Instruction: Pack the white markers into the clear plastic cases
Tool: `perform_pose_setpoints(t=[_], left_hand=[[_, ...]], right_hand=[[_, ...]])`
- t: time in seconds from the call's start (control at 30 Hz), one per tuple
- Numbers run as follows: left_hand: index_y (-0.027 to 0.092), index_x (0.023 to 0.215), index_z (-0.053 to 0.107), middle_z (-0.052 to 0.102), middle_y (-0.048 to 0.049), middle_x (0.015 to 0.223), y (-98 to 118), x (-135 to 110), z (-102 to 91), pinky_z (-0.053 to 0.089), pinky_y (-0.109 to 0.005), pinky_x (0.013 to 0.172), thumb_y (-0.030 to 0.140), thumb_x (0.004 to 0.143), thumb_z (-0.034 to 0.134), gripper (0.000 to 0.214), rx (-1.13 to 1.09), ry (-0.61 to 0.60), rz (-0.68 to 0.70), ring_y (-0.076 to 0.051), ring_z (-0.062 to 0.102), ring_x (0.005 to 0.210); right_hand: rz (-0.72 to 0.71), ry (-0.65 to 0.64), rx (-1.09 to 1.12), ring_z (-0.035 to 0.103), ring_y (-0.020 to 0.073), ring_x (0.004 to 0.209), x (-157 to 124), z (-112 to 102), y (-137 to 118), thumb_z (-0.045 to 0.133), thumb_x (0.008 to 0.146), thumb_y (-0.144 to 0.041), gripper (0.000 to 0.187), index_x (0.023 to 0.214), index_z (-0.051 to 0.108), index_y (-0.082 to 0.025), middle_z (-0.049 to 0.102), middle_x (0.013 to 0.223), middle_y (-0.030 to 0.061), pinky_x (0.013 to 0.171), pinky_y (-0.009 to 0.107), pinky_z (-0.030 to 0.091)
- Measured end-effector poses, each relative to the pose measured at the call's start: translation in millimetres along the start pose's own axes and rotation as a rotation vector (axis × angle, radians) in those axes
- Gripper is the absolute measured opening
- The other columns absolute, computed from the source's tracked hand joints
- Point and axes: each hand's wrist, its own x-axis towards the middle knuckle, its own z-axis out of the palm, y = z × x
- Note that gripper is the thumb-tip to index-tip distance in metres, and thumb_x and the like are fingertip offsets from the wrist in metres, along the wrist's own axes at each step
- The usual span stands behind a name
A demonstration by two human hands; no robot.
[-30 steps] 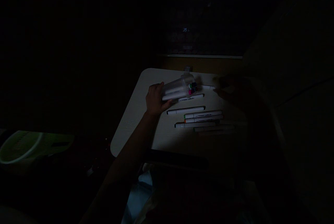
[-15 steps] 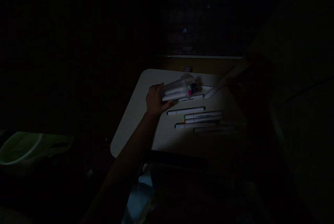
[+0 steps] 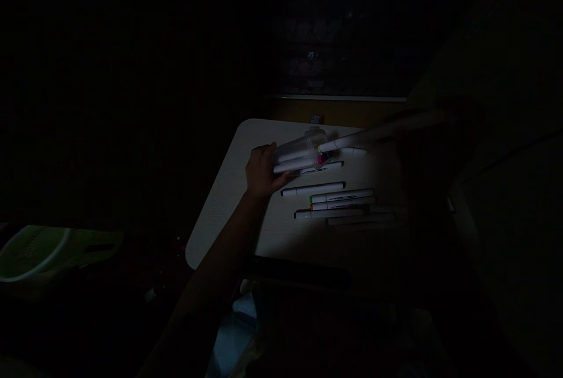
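Note:
My left hand [image 3: 260, 170] is wrapped round the closed end of a clear plastic case [image 3: 294, 151], which lies tilted with its mouth toward the right. Several markers sit inside it, one showing a pink end [image 3: 323, 158]. In deep shadow, my right hand [image 3: 424, 143] grips a white marker [image 3: 352, 139] whose yellow-tipped end is at the case's mouth. Whether that tip is inside or just in front of the opening, I cannot tell. Below the case, several white markers lie on the table, among them a dark-ended marker [image 3: 313, 189] and a green-ended marker [image 3: 342, 195].
The small pale table [image 3: 220, 213] has rounded corners. Another marker [image 3: 354, 149] lies behind the held one. A green basket-like object [image 3: 30, 255] is at the lower left. Light-blue cloth [image 3: 235, 331] shows below the table's front edge. Most of the surroundings are dark.
The marker in my right hand has swung from a steep slant to nearly level, its tip moving left to the case's mouth. My left hand and the case have hardly moved.

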Motion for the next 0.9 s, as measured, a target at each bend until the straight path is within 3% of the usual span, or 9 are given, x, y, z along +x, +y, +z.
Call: perform_pose_setpoints(t=[0.13,0.37,0.57,0.9], left_hand=[[0.016,0.131,0.046,0.057,-0.015,0.112,0,0,-0.5,0.047,-0.043,0.083,0.077,0.073,0.043,0.084,-0.006,0.004,0.015,-0.03,0.054,0.102],[0.015,0.131,0.045,0.056,-0.0154,0.113,0,-1,-0.8,0.046,-0.043,0.085,0.077,0.073,0.043,0.085,0.007,-0.007,0.015,-0.029,0.053,0.104],[0.014,0.131,0.044,0.057,-0.0149,0.112,-1,-1,-0.3,0.047,-0.041,0.085,0.072,0.077,0.043,0.079,0.026,0.035,0.078,-0.028,0.054,0.102],[0.014,0.132,0.043,0.057,-0.0147,0.111,-2,-3,-0.2,0.048,-0.042,0.083,0.068,0.078,0.046,0.076,0.038,0.035,0.094,-0.029,0.054,0.102]], right_hand=[[-0.163,0.039,0.024,0.068,0.0156,0.082,0,5,-5,0.064,0.08,-0.019,0.041,0.109,0.036,-0.027,0.063,0.09,-0.0011,0.073,0.034,0.059],[-0.065,-0.019,0.073,0.068,0.0144,0.084,-5,6,4,0.067,0.078,-0.018,0.041,0.109,0.041,-0.025,0.064,0.097,0.0023,0.067,0.027,0.058],[0.027,-0.197,0.039,0.067,0.0185,0.096,-14,12,11,0.061,0.085,-0.033,0.037,0.116,0.042,-0.026,0.066,0.105,0.0053,0.073,0.033,0.058],[-0.058,-0.421,-0.311,0.065,0.0179,0.099,-15,19,12,0.058,0.085,-0.022,0.02,0.104,0.059,-0.022,0.069,0.105,0.0047,0.086,0.031,0.053]])
